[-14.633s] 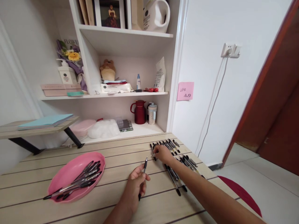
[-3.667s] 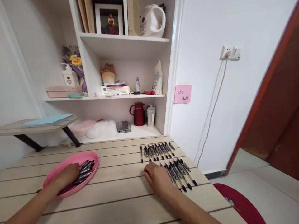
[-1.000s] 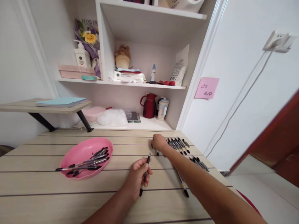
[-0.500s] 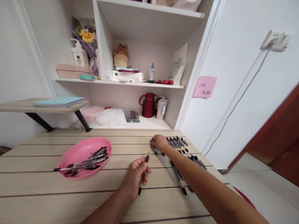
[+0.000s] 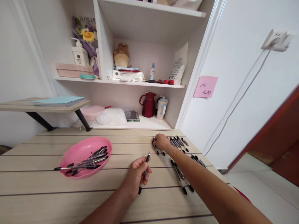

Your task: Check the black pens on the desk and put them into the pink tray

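My left hand (image 5: pixel 139 174) is closed around a black pen (image 5: pixel 144 175), its bare silver tip pointing up and its dark end down, above the wooden tabletop (image 5: pixel 98 196). Farther back, my right hand (image 5: pixel 162 141) reaches down to the table with its fingers pinched at the left end of a row of pens (image 5: pixel 178 143). Small black pieces (image 5: pixel 160 153) show at its fingertips and below it; whatever it grips is hidden. Beside my right forearm lie more pens (image 5: pixel 178 175), partly covered by the arm.
A pink dish (image 5: pixel 67 155) with several pens in it stands at the left, one pen jutting over its rim. Another group of pens (image 5: pixel 198 160) lies right of my forearm. Behind the table are a red jug (image 5: pixel 148 105), a cup (image 5: pixel 161 108) and a small raised shelf (image 5: pixel 14 104).
My right hand has shifted slightly to the right along the row, its fingers still pinched. My left hand keeps the pen in about the same place.
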A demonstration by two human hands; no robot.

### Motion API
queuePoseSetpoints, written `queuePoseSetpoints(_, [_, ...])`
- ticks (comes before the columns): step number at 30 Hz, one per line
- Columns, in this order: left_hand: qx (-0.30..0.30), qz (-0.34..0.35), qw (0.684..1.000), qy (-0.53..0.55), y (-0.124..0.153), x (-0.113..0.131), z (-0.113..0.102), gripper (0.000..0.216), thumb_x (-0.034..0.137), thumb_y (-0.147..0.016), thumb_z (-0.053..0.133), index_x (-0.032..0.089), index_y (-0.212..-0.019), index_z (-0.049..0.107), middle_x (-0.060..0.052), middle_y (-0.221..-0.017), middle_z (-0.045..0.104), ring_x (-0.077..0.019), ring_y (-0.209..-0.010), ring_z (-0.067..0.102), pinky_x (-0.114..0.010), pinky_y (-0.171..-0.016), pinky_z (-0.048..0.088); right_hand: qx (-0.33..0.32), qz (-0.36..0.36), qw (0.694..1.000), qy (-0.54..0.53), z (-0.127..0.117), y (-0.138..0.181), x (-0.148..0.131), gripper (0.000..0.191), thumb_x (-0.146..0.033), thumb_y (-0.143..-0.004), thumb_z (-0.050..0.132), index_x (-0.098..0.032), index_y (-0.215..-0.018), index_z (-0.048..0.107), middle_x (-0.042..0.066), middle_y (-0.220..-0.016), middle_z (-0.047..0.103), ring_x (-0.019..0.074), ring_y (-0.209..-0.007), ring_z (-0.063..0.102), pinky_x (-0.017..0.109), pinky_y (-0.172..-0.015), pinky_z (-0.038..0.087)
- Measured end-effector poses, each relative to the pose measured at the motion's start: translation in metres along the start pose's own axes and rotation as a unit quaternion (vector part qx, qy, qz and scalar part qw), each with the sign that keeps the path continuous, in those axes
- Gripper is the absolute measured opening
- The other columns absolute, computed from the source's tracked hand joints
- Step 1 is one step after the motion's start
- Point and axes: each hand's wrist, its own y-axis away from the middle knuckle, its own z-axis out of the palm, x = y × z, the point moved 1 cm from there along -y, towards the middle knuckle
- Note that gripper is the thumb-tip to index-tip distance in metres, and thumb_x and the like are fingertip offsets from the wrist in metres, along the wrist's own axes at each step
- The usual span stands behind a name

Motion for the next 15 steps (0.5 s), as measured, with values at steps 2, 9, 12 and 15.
queuePoseSetpoints(2, [0.002,-0.003,1.000,0.002,0.0000,0.0002,-0.0001,0.036,0.030,-0.068,0.058,0.015,-0.100,0.052,0.004,-0.058,0.053,-0.0022,-0.034,0.037,-0.016,-0.034,0.022,0.001,-0.001,1.000,-0.001,-0.0004,-0.0003,0.0003,0.022,-0.021,-0.064,0.056,-0.018,-0.083,0.067,0.009,-0.089,0.066,0.0195,-0.083,0.060,0.023,-0.066,0.040])
queuePoseSetpoints(9, [0.006,-0.002,1.000,0.003,0.0005,0.0009,0.0008,0.037,0.030,-0.067,0.059,0.015,-0.100,0.053,0.004,-0.058,0.054,-0.0026,-0.034,0.038,-0.016,-0.034,0.022,0.004,-0.007,1.000,-0.006,-0.0024,0.0024,-0.0016,0.021,-0.027,-0.067,0.055,-0.018,-0.082,0.067,0.009,-0.090,0.066,0.0196,-0.084,0.060,0.023,-0.066,0.040])
queuePoseSetpoints(12, [0.009,-0.002,1.000,0.005,0.0009,0.0011,0.0013,0.035,0.030,-0.067,0.059,0.015,-0.099,0.053,0.004,-0.057,0.054,-0.0025,-0.035,0.039,-0.016,-0.034,0.022,0.003,-0.008,1.000,-0.007,-0.0002,0.0047,-0.0053,0.023,-0.032,-0.068,0.055,-0.018,-0.083,0.066,0.009,-0.090,0.066,0.0201,-0.085,0.060,0.023,-0.067,0.040])
queuePoseSetpoints(15, [0.009,-0.002,1.000,0.006,0.0012,0.0015,0.0013,0.036,0.031,-0.067,0.059,0.015,-0.098,0.054,0.004,-0.057,0.054,-0.0025,-0.034,0.038,-0.016,-0.035,0.022,0.001,-0.006,1.000,-0.004,0.0032,0.0057,-0.0088,0.023,-0.029,-0.067,0.056,-0.017,-0.084,0.066,0.010,-0.091,0.066,0.0202,-0.086,0.059,0.023,-0.068,0.040])
